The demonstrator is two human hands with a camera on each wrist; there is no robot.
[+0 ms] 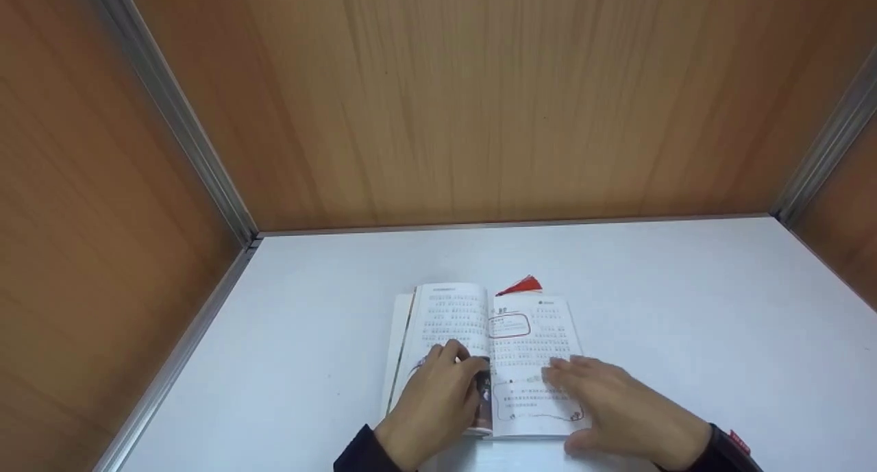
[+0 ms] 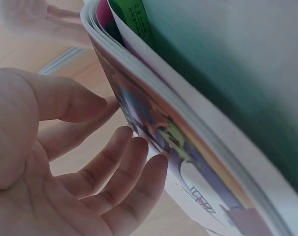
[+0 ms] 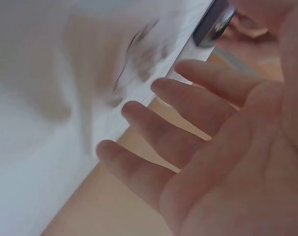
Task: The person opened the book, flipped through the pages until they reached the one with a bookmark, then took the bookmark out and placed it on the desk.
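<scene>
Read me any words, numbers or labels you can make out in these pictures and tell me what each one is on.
None can be read for sure.
Book pages: rows of print, too small to read in the head view.
Green strip at the book's edge, left wrist view: dark marks, too blurred to read.
Book cover by the left hand: large letters, blurred and cut off.
Page by the right hand: blurred marks only.
</scene>
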